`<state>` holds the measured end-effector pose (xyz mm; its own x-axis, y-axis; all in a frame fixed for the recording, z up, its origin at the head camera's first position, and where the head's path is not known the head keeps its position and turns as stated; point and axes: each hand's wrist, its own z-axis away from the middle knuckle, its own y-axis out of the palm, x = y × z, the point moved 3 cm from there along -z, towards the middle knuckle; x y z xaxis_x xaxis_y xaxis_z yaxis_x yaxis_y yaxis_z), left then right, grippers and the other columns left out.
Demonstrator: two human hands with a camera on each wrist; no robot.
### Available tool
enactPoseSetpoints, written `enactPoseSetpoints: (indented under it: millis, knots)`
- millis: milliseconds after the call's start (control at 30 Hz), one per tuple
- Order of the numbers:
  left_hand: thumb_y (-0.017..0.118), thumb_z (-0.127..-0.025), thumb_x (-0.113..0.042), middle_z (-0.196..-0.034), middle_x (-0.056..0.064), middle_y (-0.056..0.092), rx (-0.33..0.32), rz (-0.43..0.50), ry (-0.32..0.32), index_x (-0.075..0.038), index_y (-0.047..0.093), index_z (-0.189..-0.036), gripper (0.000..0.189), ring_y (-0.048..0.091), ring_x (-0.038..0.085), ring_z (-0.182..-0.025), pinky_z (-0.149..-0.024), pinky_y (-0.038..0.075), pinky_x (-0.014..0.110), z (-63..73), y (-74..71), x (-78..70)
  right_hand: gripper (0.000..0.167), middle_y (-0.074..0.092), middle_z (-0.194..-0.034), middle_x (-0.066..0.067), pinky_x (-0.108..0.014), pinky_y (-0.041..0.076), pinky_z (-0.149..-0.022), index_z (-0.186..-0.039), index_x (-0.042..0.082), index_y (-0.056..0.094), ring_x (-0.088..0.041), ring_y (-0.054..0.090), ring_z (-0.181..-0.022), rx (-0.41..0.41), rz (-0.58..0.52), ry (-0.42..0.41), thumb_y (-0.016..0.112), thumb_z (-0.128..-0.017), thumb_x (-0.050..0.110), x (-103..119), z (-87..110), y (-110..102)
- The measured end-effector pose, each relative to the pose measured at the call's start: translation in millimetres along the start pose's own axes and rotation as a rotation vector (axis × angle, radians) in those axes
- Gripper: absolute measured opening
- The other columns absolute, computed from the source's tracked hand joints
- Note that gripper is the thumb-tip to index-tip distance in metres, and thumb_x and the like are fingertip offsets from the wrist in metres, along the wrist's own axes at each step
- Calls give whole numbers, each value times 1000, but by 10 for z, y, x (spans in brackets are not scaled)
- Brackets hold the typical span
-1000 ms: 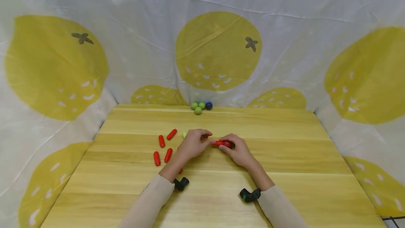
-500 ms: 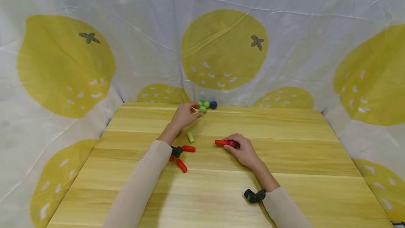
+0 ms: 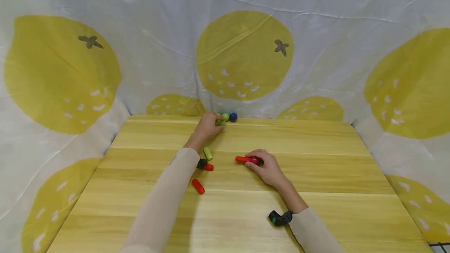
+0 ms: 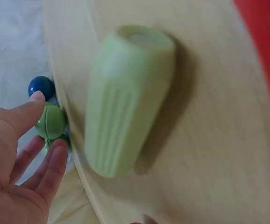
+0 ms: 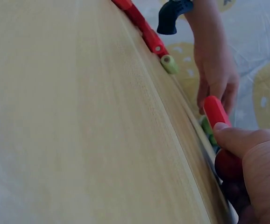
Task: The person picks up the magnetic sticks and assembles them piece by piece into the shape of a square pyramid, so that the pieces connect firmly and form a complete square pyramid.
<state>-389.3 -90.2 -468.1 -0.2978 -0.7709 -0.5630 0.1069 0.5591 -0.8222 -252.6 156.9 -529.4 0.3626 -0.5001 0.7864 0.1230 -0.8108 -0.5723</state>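
Left hand is stretched to the far edge of a wood-grained table, thumb and fingers parted around the nearest green ball; whether they touch it cannot be told. With twelve o'clock pointing away from the person, that ball lies at about three o'clock from the hand's middle, with a blue ball toward two. Being round, it offers no long axis. Right hand is farther off, the green ball at about ten o'clock from it; it grips a red ball, from which a red peg points to nine. A pale green peg lies at six o'clock from the left hand, running eleven to five.
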Motion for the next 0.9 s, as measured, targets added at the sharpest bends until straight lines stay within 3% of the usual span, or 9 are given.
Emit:
enactPoseSetpoints:
  millis: [267, 467, 600, 733, 900]
  knots:
    - [78, -94, -23, -127, 13, 68, -36, -64, -26, -7, 71, -123, 33, 64, 30, -108, -94, 55, 44, 34, 3, 15, 24, 72, -116, 3, -36, 54, -94, -115, 21, 77, -18, 65, -108, -29, 5, -21, 80, -92, 26, -2, 18, -8]
    - [77, -95, -22, -133, 12, 69, -38, -61, -46, -9, 71, -132, 40, 64, 30, -122, -104, 53, 44, 35, 17, 88, 23, 71, -116, 4, -36, 54, -94, -114, 21, 77, -17, 65, -108, -16, 1, -17, 80, -92, 27, -12, 11, 5]
    - [77, -95, -18, -132, 12, 69, -37, -20, -57, -8, 71, -129, 36, 65, 30, -119, -103, 54, 44, 61, 29, 134, 23, 71, -117, 3, -38, 54, -96, -115, 20, 77, -18, 65, -110, -16, 9, -7, 79, -92, 26, -3, 8, 2]
    - [77, -94, -15, -128, 12, 70, -42, 12, -42, -6, 69, -129, 37, 67, 27, -107, -95, 56, 42, 130, -15, 102, 23, 71, -118, 2, -37, 54, -96, -115, 19, 77, -19, 65, -112, -11, 6, 12, 79, -92, 25, 18, 10, -11]
    - [76, -95, -17, -127, 13, 70, -30, 29, 32, -6, 68, -134, 41, 70, 27, -106, -93, 58, 41, 251, -144, -53, 24, 71, -119, 2, -39, 54, -97, -115, 20, 77, -19, 65, -112, -11, 12, 20, 79, -93, 27, 13, 19, -14]
